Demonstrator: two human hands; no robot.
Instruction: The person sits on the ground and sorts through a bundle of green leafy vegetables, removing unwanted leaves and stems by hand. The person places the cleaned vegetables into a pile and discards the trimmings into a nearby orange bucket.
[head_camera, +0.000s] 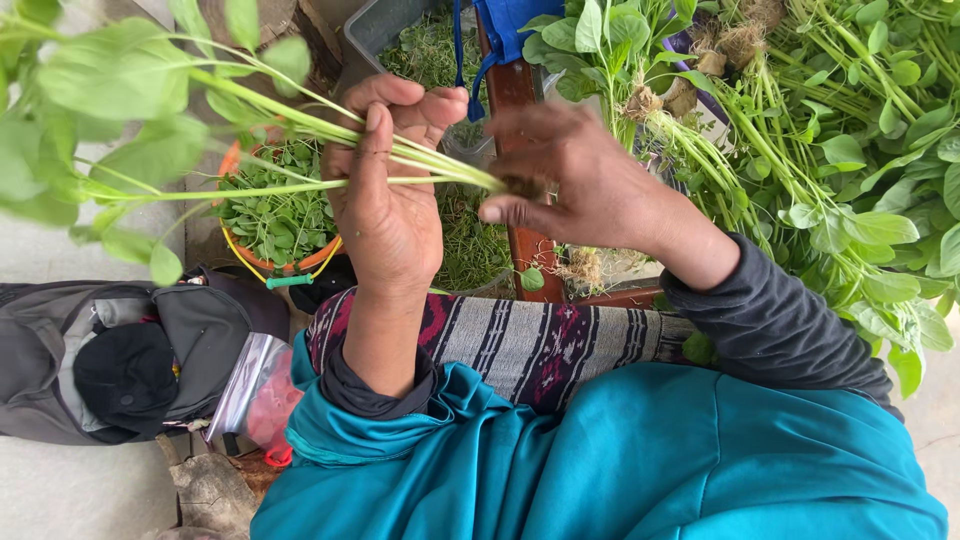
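- The left hand (385, 190), at the centre of the frame, is closed around a small bunch of leafy green stems (300, 130). The thumb lies across the stalks and pins them to the palm, so the bunch stays level while its leaves fan out to the upper left.
- The right hand (575, 185), just right of centre, has its fingertips pinched on the root end of the stems (520, 185), where the stalks come together. Gripping there steadies the cut or rooted tips and leaves the leaves free.
- A heap of the same greens (830, 150), roots and all, lies along the right side, close to the right arm and within easy reach.
- An orange bucket (262, 262) holding loose green leaves stands at centre left, below the held bunch, placed where picked leaves can drop in.
- A grey bag (60, 340) with a black cap (125, 375) on it lies at lower left, off to the side of the work.
- A striped cloth (540, 340) covers the lap beneath both wrists.
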